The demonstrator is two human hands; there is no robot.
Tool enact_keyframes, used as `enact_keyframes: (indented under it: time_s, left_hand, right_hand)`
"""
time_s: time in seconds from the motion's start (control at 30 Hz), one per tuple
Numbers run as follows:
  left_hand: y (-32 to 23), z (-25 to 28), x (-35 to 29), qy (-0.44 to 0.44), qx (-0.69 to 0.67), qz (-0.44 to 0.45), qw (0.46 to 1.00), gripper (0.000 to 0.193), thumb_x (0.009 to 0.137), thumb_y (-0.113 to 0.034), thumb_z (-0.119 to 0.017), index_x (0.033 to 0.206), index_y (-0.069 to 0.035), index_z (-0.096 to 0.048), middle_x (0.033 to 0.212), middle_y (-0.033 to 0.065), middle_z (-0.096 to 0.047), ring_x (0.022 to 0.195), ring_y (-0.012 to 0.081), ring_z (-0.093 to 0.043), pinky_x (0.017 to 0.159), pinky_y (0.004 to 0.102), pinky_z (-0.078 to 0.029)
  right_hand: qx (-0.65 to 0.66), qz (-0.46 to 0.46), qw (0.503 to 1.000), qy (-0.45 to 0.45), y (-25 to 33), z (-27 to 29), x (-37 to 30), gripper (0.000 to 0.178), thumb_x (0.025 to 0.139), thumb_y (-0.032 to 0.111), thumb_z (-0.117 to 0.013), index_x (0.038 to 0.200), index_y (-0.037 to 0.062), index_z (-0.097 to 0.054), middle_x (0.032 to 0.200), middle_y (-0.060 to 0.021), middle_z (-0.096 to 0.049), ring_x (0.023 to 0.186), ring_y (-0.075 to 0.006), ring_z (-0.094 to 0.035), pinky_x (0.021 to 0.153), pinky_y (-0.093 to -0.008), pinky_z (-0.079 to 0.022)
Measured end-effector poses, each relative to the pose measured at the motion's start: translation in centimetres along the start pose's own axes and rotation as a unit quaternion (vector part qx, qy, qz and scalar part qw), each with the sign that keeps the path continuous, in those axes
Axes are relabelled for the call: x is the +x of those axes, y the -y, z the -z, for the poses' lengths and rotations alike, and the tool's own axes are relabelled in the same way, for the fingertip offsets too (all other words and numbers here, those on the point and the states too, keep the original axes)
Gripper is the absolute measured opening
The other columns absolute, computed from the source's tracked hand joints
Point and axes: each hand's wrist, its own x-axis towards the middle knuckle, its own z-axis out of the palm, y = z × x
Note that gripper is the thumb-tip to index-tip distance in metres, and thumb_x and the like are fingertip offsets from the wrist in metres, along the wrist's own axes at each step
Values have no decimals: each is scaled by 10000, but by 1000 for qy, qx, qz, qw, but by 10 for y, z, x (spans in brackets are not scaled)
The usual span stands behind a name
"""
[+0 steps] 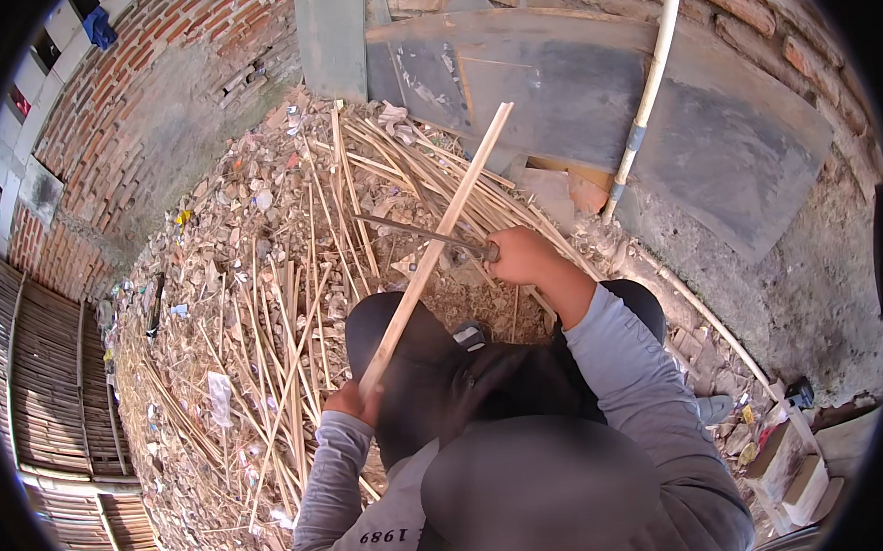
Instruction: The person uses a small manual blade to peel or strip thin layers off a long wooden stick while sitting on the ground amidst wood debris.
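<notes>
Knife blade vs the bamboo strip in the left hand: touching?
Touching. The head view shows the knife blade, held by the right hand, lying across the bamboo strip with no gap at the crossing; the left hand grips the strip's lower end.

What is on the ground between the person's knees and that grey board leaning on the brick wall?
In the head view, a heap of split bamboo strips lies over rubble and litter between the knees and the grey board.

Pale cardboard boxes (800, 481) stand stacked at the lower right by the wall; a clear plastic bag (219, 395) lies among the litter at left.
</notes>
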Motion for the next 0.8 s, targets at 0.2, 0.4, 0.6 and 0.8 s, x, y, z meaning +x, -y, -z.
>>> enact_keyframes:
  time_s: [0.2,0.4,0.6,0.8]
  left_hand:
    - [5,-1,-2,-7,6,-11,1000,566,866,-546,-555,812,16,-596,722,280,-630,720,467,-634,670,514,-511]
    - [0,5,1,14,7,-4,1000,589,866,-574,-538,833,10,-600,742,275,-638,735,463,-637,675,515,-511]
    - [3,6,0,17,19,6,1000,580,864,-574,-539,869,2,-600,764,278,-645,754,464,-640,700,514,-516]
    - [1,3,2,20,18,7,1000,586,865,-571,-540,873,11,-598,770,288,-642,764,466,-640,715,515,-515]
  right_hand:
    - [-61,47,996,38,19,12,-13,218,731,243,-686,887,91,-672,856,-161,-666,870,-356,-638,740,-445,-507]
    - [-7,28,999,-12,-14,-2,3,316,729,283,-725,935,54,-655,850,-191,-658,851,-394,-628,751,-462,-501]
    - [-62,58,995,49,23,2,-17,314,722,294,-728,928,69,-660,851,-181,-659,849,-381,-628,752,-461,-503]
    - [-8,10,1000,16,-6,1,-1,299,713,280,-729,910,65,-663,844,-179,-662,845,-377,-630,748,-460,-501]
